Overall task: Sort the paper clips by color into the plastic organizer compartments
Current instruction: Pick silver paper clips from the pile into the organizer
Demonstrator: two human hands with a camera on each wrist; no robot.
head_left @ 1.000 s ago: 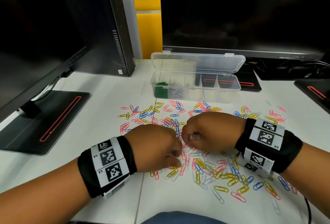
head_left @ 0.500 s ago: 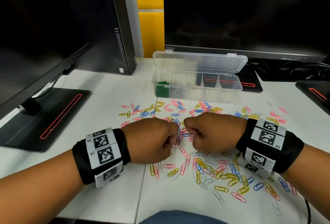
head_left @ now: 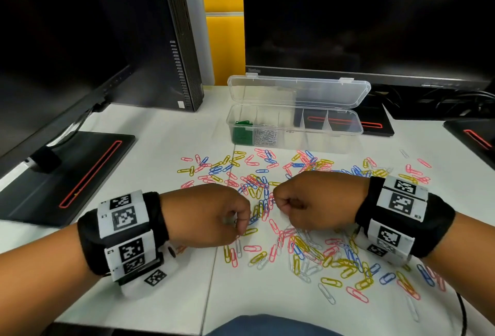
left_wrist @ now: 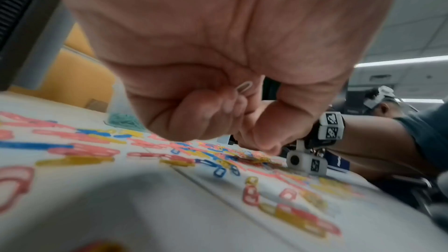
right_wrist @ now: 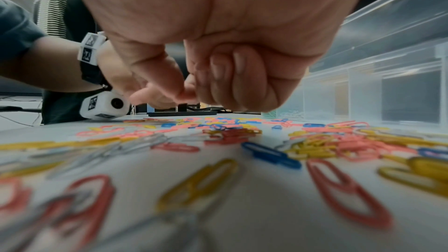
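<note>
L hand (left_wrist: 203,91) grip pinches white clip (left_wrist: 243,86); R hand (right_wrist: 232,76) fisted, contents hidden.

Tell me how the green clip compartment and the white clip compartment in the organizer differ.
The green clips fill the leftmost compartment of the plastic organizer; the white clips sit in the one just right of it. The green clips pile higher, a few rising toward the rim, while the white clips lie lower. The green mass reads dark and solid; the white one pale and tangled. Both compartments hold a single color, and the lid stands open behind them.
</note>
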